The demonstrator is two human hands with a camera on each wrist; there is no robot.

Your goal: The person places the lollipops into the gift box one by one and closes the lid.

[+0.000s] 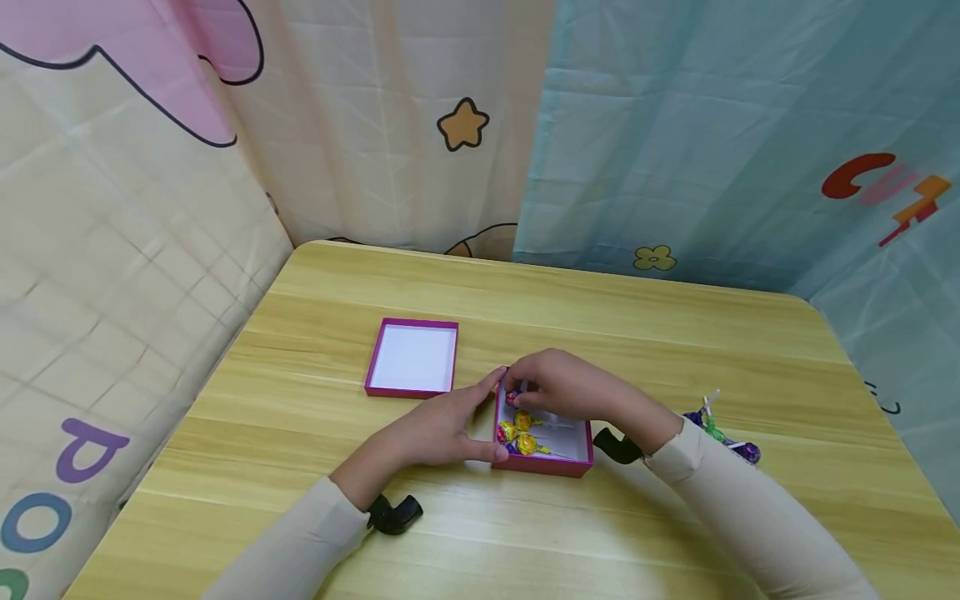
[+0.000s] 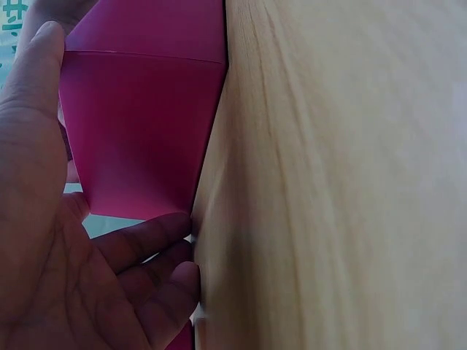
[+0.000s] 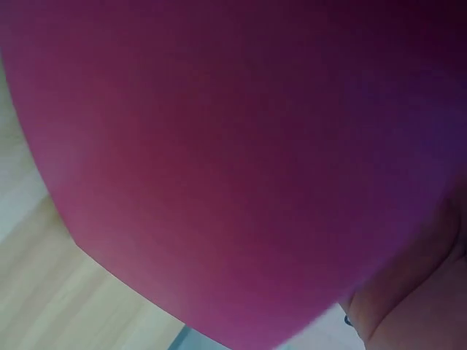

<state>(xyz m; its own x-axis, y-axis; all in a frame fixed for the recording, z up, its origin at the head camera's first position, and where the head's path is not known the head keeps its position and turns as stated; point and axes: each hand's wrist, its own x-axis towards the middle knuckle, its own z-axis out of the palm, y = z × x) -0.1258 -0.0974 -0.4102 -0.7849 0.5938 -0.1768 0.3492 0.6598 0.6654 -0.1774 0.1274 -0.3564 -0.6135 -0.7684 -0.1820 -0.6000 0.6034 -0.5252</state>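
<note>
An uncovered magenta box (image 1: pixel 542 468) with a white inside holds several lollipops; yellow-wrapped lollipops (image 1: pixel 527 444) lie along its left side, sticks pointing right. My left hand (image 1: pixel 442 427) grips the box's left side, thumb at the near corner and fingers at the far one. In the left wrist view, the box wall (image 2: pixel 142 131) stands between thumb and fingers. Reaching over the far wall, my right hand (image 1: pixel 566 386) pinches a dark purple lollipop (image 1: pixel 513 398) in the far left corner. The right wrist view is mostly magenta wall (image 3: pixel 219 182), hiding those fingertips.
A magenta box lid (image 1: pixel 412 358) lies inside-up on the wooden table (image 1: pixel 300 417), left of the box and farther back. Several lollipops (image 1: pixel 716 433) in purple and green wrappers lie to the right, beyond my right forearm. Curtains hang behind the table.
</note>
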